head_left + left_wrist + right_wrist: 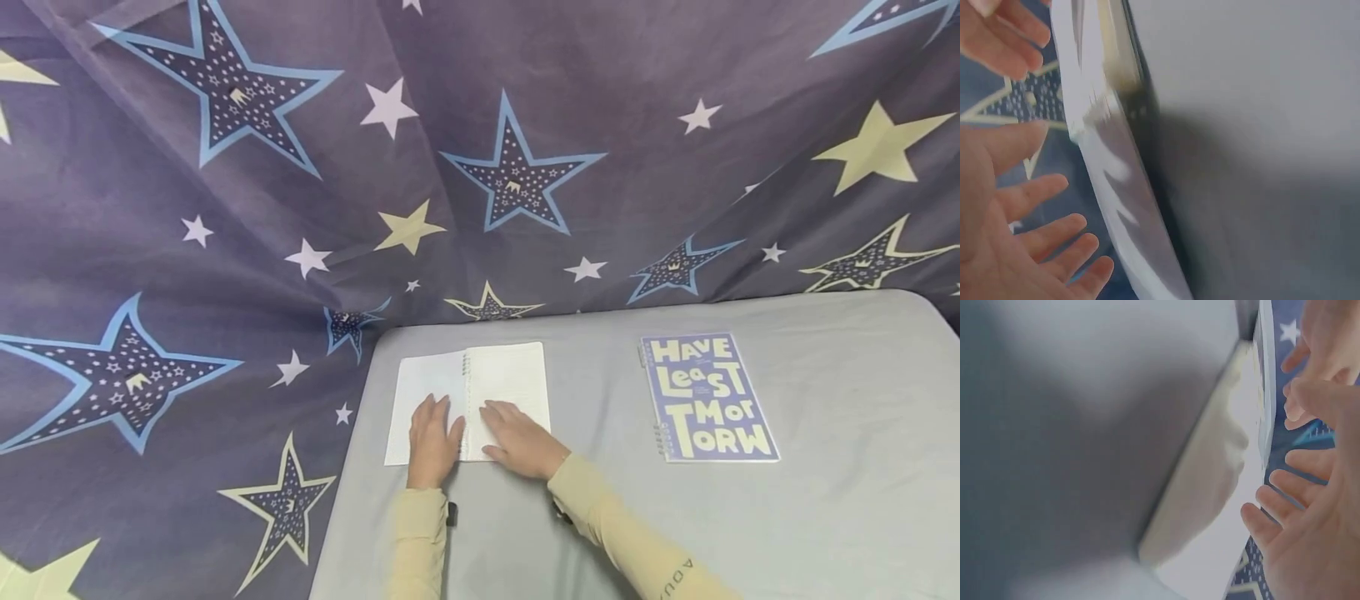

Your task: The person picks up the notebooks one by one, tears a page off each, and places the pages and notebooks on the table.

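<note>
An open spiral-bound notebook lies on the grey table with blank-looking white pages facing up. Over its left page is my left hand, fingers extended and thumb near the binding. My right hand reaches across the lower right page, its fingers pointing toward the binding. In the left wrist view, the left hand has spread fingers beside the notebook's edge, and a shadow falls on it. The right wrist view shows the right hand with parted fingers by the page. Neither hand grips anything; contact with the paper is unclear.
A second spiral notebook, with a purple cover and large cream lettering, lies farther right on the grey table. Dark purple cloth printed with stars hangs behind the table and along its left side.
</note>
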`<state>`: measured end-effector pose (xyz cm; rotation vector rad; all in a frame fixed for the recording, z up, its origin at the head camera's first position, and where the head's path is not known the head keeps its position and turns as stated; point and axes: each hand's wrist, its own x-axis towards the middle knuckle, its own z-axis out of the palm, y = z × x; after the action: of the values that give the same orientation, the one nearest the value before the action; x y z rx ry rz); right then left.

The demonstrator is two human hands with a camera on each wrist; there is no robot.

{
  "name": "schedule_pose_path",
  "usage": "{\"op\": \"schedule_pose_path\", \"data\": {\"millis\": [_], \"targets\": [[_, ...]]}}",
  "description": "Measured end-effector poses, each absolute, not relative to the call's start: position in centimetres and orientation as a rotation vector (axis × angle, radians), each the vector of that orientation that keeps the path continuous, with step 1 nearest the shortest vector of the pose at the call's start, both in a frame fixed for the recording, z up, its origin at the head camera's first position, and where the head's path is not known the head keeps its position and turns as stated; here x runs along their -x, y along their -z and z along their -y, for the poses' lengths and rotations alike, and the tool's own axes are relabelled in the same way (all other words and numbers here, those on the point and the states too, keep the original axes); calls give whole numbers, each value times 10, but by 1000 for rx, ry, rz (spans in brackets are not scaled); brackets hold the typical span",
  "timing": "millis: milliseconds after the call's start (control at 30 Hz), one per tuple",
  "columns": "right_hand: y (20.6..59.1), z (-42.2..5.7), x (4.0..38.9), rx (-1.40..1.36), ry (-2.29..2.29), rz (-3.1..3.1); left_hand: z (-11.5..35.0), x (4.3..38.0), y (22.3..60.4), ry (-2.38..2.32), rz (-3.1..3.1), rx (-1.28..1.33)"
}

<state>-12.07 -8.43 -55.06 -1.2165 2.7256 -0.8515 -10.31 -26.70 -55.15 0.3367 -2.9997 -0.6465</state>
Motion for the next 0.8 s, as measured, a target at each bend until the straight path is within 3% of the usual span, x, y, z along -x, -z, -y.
{"op": "schedule_pose_path", "data": {"millis": [800], "targets": [[555, 58, 200, 949, 667, -2909, 247, 94, 565, 730, 3087, -83]]}}
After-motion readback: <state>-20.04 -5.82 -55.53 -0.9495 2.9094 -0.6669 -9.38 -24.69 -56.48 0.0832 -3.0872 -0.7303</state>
